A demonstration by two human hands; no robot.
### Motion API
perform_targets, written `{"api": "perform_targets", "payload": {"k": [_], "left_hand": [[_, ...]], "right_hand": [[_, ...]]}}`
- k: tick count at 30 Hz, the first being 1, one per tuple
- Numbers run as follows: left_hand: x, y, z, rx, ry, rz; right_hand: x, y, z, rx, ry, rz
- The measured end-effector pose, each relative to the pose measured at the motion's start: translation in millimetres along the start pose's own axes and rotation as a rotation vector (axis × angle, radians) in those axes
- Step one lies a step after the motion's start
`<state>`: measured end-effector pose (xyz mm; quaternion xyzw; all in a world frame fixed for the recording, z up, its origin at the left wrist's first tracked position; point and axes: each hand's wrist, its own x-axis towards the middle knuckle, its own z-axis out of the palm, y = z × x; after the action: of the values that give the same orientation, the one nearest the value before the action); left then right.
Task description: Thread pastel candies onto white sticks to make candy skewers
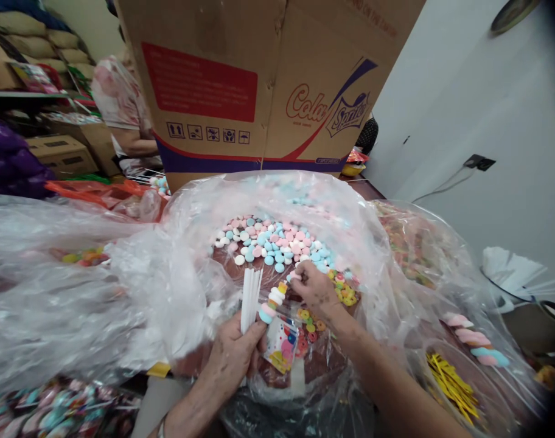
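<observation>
My left hand (234, 350) is closed around a bundle of white sticks (251, 298) and a candy skewer (274, 302). White, blue, pink and yellow-orange pieces are stacked along that skewer. Just beyond its top, my right hand (314, 286) pinches a small pink candy (294, 275). Whether this candy touches the skewer's tip I cannot tell. Ahead of both hands lies a pile of pink, blue and white round candies (277, 242). Yellow ring candies (345, 291) sit by my right wrist, and a colourful printed packet (281, 345) is beside my left hand.
Behind the candy pile stands a large cardboard box (223, 73). Clear plastic sheeting (136, 298) surrounds the work spot. At right are a tub of yellow twist ties (453, 386) and a finished-looking marshmallow skewer (478, 340). Another person (126, 121) is at the back left.
</observation>
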<state>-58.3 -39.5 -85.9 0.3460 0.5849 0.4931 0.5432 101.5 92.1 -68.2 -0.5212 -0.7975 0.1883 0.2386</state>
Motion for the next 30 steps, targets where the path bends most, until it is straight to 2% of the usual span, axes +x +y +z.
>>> {"api": "perform_targets", "payload": {"k": [4,6,8,12,22,30], "left_hand": [[0,4,1.1,-0.001,-0.007,0.006],[-1,6,1.5,-0.004,-0.011,0.002],[-1,6,2.0,-0.012,-0.011,0.001],[0,4,2.7,-0.029,-0.002,-0.009],[0,2,1.5,0.001,0.019,-0.009],[1,3,4.2,-0.037,0.038,-0.025]], "right_hand": [[-1,0,-10,0.881,-0.082,0.199],[-2,-2,-12,1.089,-0.126,0.228],[-3,-4,-11,1.171,-0.156,0.227],[-4,-9,-9,1.224,-0.197,0.226],[-4,-12,-11,1.217,-0.188,0.235],[-12,-17,-12,0.935,-0.166,0.07]]}}
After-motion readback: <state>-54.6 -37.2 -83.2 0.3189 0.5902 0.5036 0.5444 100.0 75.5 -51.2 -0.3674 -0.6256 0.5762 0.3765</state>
